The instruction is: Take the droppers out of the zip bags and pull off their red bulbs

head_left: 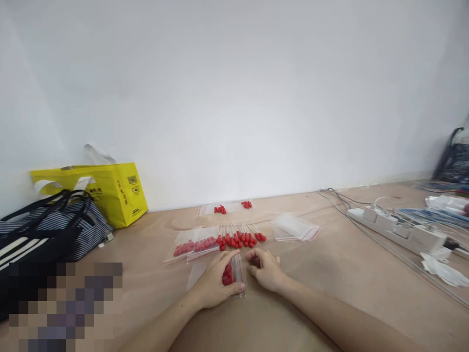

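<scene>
A white wall (234, 98) backs the wooden counter (311, 303), whose landmark is a loose pile of red-tipped white sticks (240, 238). Far left of the pile stand a yellow shopping bag (126, 195) and a black bag with white stripes (32, 249); well to its right lies a white power strip (390, 225) with chargers plugged in. In front of the pile, the left hand (214, 281) spreads thumb and fingers across a clear zip bag (238, 266) containing red tips; how firmly it grips cannot be told. The right hand (269, 270), fingers loosely curled and thumb apart, hovers just beside that bag with nothing visible in it. Smaller items surround the pile: unused zip bags (295, 229) to its right, filled zip bags (201, 244) against its left, and a flat packet (232, 208) with two red clusters behind.
</scene>
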Motion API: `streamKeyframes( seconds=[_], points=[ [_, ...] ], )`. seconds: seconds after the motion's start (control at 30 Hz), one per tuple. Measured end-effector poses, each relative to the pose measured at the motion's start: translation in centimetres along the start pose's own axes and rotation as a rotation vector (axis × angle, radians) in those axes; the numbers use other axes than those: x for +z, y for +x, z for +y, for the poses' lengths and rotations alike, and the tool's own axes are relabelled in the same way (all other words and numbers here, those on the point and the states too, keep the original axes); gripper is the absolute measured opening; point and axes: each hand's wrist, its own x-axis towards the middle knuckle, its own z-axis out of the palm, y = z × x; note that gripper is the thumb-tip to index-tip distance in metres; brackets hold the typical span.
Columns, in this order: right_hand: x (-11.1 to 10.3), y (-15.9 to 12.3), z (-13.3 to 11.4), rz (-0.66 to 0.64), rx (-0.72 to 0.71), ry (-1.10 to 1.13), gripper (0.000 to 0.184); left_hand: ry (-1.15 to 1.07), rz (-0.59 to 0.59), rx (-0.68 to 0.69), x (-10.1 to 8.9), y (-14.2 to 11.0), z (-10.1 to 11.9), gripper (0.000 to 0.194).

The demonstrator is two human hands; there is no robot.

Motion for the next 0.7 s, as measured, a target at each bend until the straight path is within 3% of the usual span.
streamKeyframes(
  seconds=[0.13, 0.43, 0.7],
  points=[
    [-0.6, -0.25, -0.97, -0.059, 0.012, -0.015, 0.01, -0.025, 0.015, 0.025, 0.21, -0.02, -0.18, 0.072],
    [-0.33, -0.37, -1.03, -0.094, -0.015, 0.054, 0.01, -0.046, 0.007, 0.02, 0.32, 0.12, 0.1, 0.076],
    [-0.65, -0.21, -0.92, -0.08, 0.047, 0.047, 0.015, 0.147, -0.008, 0.167, 0.1, 0.85, -0.38, 0.034]
  ],
)
